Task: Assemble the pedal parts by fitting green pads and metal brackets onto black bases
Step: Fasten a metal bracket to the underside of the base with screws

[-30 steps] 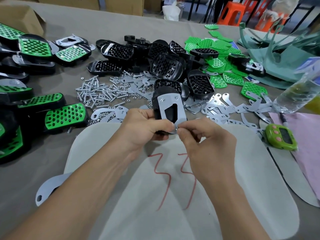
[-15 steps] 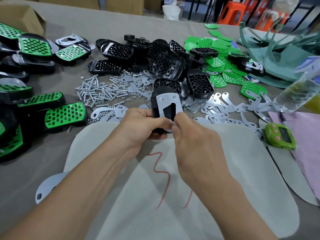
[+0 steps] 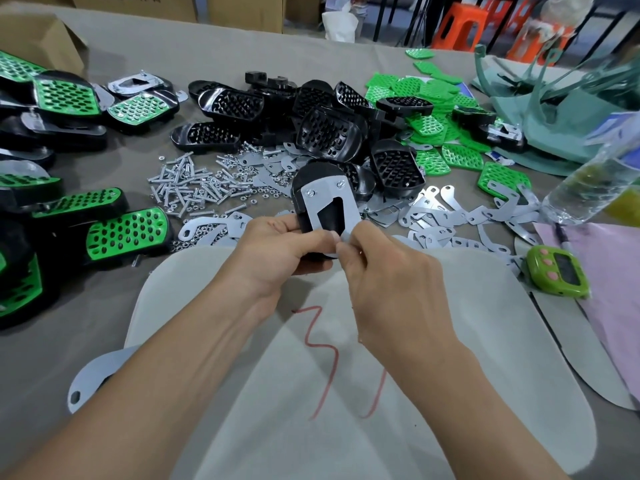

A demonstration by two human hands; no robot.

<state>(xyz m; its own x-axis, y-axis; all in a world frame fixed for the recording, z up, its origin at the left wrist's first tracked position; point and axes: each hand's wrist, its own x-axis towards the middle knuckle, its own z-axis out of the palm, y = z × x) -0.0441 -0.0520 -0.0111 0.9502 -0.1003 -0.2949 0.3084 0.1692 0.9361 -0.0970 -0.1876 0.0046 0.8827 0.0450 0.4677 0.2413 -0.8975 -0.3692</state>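
Left hand (image 3: pixel 277 251) grips an oval black plastic pedal base (image 3: pixel 317 171) from the side, thumb laid across the lower end of the flat grey metal bracket (image 3: pixel 323 202) sitting on it. Right hand (image 3: pixel 391 271) pinches thumb & forefinger at the bracket's lower corner; what's between them can't be told. Two screw heads (image 3: pixel 313 192) show at the bracket's top. The piece is held upright above a white felt mat (image 3: pixel 485 323) w/ red scrawl. Beyond: loose silver screws (image 3: pixel 187 188), spare grey brackets (image 3: pixel 446 209), a heap of black perforated bases (image 3: pixel 325 129), green perforated pads (image 3: pixel 429 95). Left: finished green-topped pedals (image 3: pixel 128 233). Right: green digital timer (image 3: pixel 557 275), clear plastic bottle (image 3: pixel 588 188).
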